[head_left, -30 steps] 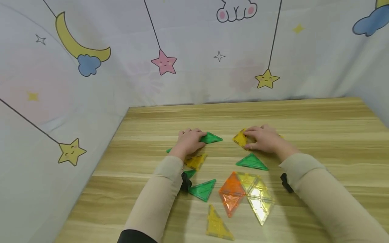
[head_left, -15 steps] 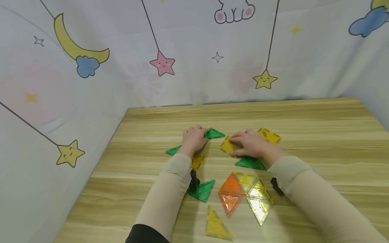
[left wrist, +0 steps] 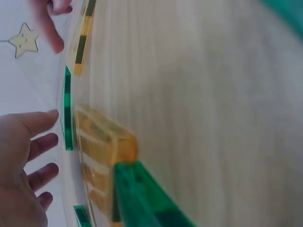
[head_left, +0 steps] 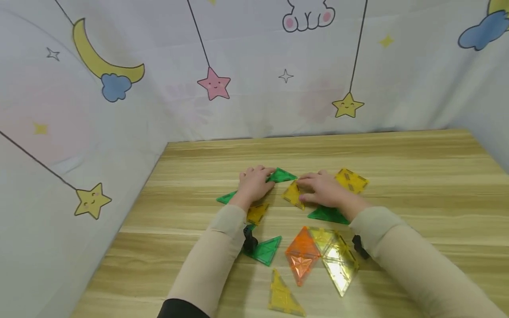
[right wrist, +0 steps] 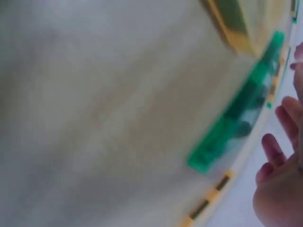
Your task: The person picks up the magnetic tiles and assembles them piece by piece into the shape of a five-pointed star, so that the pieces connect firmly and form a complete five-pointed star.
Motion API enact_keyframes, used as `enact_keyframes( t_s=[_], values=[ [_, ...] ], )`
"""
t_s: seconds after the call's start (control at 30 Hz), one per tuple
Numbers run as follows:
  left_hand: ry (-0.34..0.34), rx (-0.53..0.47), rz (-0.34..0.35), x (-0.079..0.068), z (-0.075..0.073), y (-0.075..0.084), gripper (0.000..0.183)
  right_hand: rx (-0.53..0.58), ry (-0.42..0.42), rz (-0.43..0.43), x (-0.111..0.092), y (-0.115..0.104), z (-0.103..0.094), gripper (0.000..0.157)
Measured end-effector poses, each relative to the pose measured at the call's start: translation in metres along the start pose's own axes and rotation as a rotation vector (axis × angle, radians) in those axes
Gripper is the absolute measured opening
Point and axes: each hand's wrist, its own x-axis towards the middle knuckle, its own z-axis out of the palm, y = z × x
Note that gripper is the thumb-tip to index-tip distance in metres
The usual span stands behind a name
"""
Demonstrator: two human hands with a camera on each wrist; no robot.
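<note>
Flat translucent triangular magnetic tiles lie on the wooden table. My left hand rests at the left end of a green tile, index finger at its far edge and thumb nearer me. In the left wrist view, thumb and fingers of that hand stand apart beside the same tile. My right hand touches the right side of a yellow tile with outstretched fingertips; this tile's upper corner meets the green one. Beneath the right wrist lies another green tile, partly hidden.
Orange tiles and pale yellow tiles form a joined cluster in front. Around my left forearm lie green tiles and a yellow one. More yellow tiles sit behind the right hand; a yellow triangle is nearest me.
My right hand has slid the yellow tile left, up against the green tile. The left hand and its green tile have shifted slightly right and away from me.
</note>
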Motion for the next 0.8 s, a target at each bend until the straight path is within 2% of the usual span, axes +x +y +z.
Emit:
enact_keyframes(
  t_s=[0.1, 0.2, 0.33, 0.47, 0.53, 0.63, 0.73, 0.8],
  values=[
    [-0.027, -0.011, 0.091, -0.007, 0.001, 0.008, 0.043, 0.022, 0.027, -0.012, 0.005, 0.005, -0.005, 0.045],
    [-0.087, -0.027, 0.187, -0.012, 0.004, 0.016, 0.044, 0.02, -0.001, 0.012, 0.011, 0.005, -0.011, 0.04],
    [-0.139, -0.037, 0.268, -0.014, 0.01, 0.022, 0.045, 0.014, -0.067, 0.014, 0.019, 0.003, -0.012, 0.037],
    [-0.147, -0.003, 0.311, -0.014, 0.01, 0.022, 0.045, 0.018, -0.133, 0.011, 0.025, 0.001, -0.012, 0.042],
    [-0.144, 0.039, 0.321, -0.014, 0.008, 0.021, 0.045, 0.016, -0.144, 0.032, 0.026, 0.001, -0.012, 0.046],
    [-0.149, 0.077, 0.298, -0.016, 0.005, 0.016, 0.044, 0.021, -0.144, 0.098, 0.023, 0.005, -0.013, 0.048],
    [-0.155, 0.067, 0.246, -0.018, 0.002, 0.009, 0.043, 0.013, -0.131, 0.152, 0.019, 0.01, -0.013, 0.047],
    [-0.155, 0.054, 0.218, -0.018, 0.0, 0.004, 0.043, 0.008, -0.129, 0.157, 0.016, 0.011, -0.013, 0.045]
  ],
)
